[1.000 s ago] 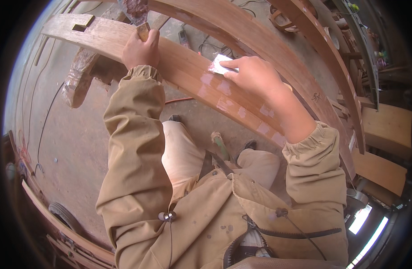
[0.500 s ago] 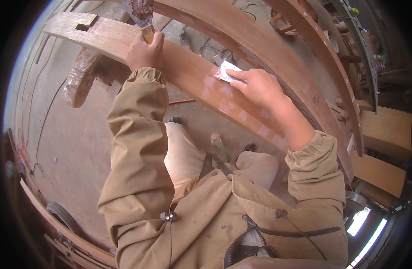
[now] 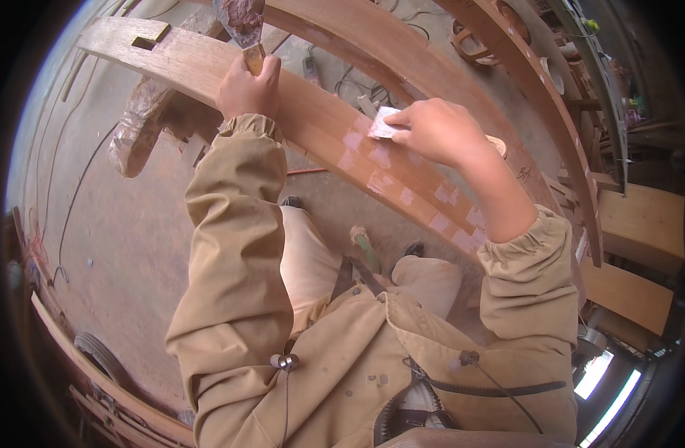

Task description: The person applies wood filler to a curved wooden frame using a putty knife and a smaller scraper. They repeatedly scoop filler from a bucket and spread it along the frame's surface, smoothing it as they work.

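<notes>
My left hand (image 3: pixel 248 92) is closed round the wooden handle of a putty knife (image 3: pixel 254 57), held blade up over the far-left part of a curved wooden beam (image 3: pixel 313 112). Pinkish-brown putty (image 3: pixel 239 18) coats the blade. Between the thumb and fingers of my right hand (image 3: pixel 441 131) is a small, flat white scraper (image 3: pixel 383 123), smeared with putty. Its edge rests at the beam's surface beside several pale pink putty patches (image 3: pixel 380 155). The rest of my right fingers are partly hidden behind the hand.
More curved wooden beams (image 3: pixel 536 82) lie beyond and to the right. A plastic-wrapped support (image 3: pixel 137 134) sits under the beam's left end. Cables (image 3: pixel 350 82) lie on the floor behind, a tyre (image 3: pixel 100 355) at lower left, curved wooden panels (image 3: pixel 630 295) at right.
My right hand and the scraper have shifted slightly right, the hand tilting higher over the beam. My left hand keeps its hold on the putty knife. The whole view has moved a little.
</notes>
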A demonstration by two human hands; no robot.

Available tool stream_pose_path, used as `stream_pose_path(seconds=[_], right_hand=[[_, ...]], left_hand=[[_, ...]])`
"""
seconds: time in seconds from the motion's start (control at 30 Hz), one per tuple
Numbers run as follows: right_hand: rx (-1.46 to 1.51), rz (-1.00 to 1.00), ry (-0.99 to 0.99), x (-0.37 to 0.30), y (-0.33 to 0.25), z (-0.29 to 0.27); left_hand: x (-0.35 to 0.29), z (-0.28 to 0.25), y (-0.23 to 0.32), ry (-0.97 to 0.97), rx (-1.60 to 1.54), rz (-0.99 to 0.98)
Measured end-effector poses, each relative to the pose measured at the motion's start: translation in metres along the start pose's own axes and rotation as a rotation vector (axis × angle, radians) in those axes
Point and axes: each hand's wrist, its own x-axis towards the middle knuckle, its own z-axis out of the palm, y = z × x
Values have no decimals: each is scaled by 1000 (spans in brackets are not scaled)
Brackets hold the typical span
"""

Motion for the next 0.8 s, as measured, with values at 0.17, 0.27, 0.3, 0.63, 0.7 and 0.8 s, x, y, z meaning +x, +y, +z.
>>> stream_pose_path(seconds=[0.17, 0.27, 0.3, 0.63, 0.7, 0.8], right_hand=[[29, 51, -24, 5, -11, 0], [14, -4, -38, 3, -2, 2], [78, -11, 1, 1, -8, 1], [373, -53, 245, 27, -34, 42], [376, -39, 214, 21, -29, 42], [302, -41, 184, 20, -25, 35]], left_hand=[[-1, -1, 2, -9, -58, 2], [-2, -1, -1, 5, -43, -8], [-1, -1, 0, 8, -30, -14], [3, 5, -5, -16, -16, 19], [-1, 0, -2, -11, -64, -27], [-1, 0, 1, -15, -92, -41]])
